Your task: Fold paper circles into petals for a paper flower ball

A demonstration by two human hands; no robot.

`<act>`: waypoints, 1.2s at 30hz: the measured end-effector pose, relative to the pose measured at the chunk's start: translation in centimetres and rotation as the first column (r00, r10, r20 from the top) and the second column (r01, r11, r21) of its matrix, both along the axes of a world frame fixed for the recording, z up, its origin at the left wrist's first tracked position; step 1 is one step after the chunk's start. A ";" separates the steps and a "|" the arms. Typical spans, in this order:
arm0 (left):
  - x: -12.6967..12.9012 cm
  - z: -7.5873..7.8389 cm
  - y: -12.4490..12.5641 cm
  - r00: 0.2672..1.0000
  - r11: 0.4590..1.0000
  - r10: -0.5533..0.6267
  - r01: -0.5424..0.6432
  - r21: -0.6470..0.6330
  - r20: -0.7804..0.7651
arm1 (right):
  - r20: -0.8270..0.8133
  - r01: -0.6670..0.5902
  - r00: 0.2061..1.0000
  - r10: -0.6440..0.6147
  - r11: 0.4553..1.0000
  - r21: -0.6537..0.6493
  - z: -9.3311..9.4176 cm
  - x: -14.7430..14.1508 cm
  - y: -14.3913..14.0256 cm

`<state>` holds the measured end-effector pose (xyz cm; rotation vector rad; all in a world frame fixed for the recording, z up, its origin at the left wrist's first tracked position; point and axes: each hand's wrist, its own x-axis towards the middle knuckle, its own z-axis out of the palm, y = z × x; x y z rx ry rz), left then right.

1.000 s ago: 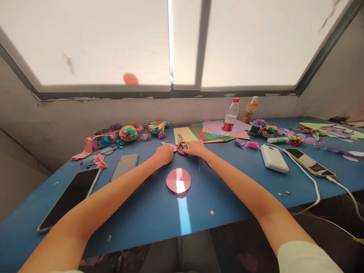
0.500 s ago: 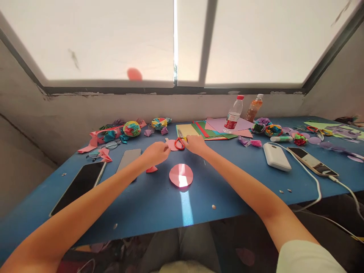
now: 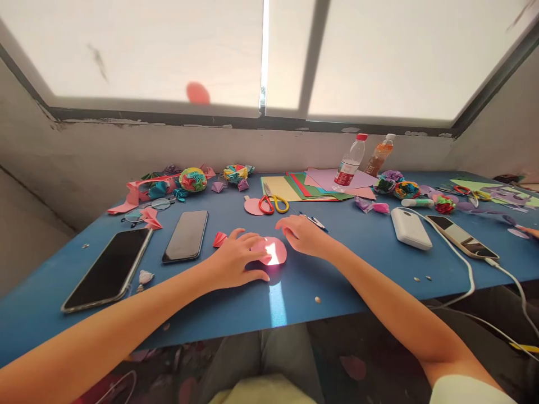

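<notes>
My left hand (image 3: pixel 236 260) lies with fingers spread over the left part of a pink paper circle (image 3: pixel 279 253), covering some of it. A bright patch of sunlight falls on the paper. Close to the circle's upper right edge, my right hand (image 3: pixel 304 234) has its fingers curled in, with nothing visible in them. Beyond the hands, scissors (image 3: pixel 268 205) with one red and one yellow handle loop rest beside another pink paper circle (image 3: pixel 255 206). A folded red-pink paper piece (image 3: pixel 219 239) sits just past my left hand. Behind my right hand lies a pen (image 3: pixel 316 223), partly hidden.
Two phones (image 3: pixel 112 269) are on the left, near eyeglasses (image 3: pixel 160 203) and paper flower balls (image 3: pixel 193 179). Coloured paper sheets (image 3: pixel 278 188) lie at the back by two bottles (image 3: pixel 346 173). On the right are a white power bank (image 3: pixel 410 228) and a cabled phone (image 3: pixel 463 238).
Both hands have come back toward me from the scissors area. My left hand has spread onto the near pink circle; my right hand has left the scissors, which stay on the table.
</notes>
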<state>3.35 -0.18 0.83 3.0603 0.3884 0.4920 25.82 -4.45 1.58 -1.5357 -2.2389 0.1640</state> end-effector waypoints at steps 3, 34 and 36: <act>0.0 -0.8 0.5 1.000 0.999 -0.014 0.014 0.047 0.010 | -0.091 -0.029 0.996 0.023 0.997 -0.066 -0.4 0.0 0.1; -1.0 1.6 2.8 0.814 0.397 0.545 -0.039 -0.917 0.201 | -0.768 -0.219 0.630 -0.113 0.923 -0.316 -1.1 -3.2 3.1; -1.0 1.7 2.8 0.818 0.355 0.538 0.001 -0.935 0.205 | -0.775 -0.239 0.624 -0.102 0.919 -0.314 -0.9 -3.2 2.8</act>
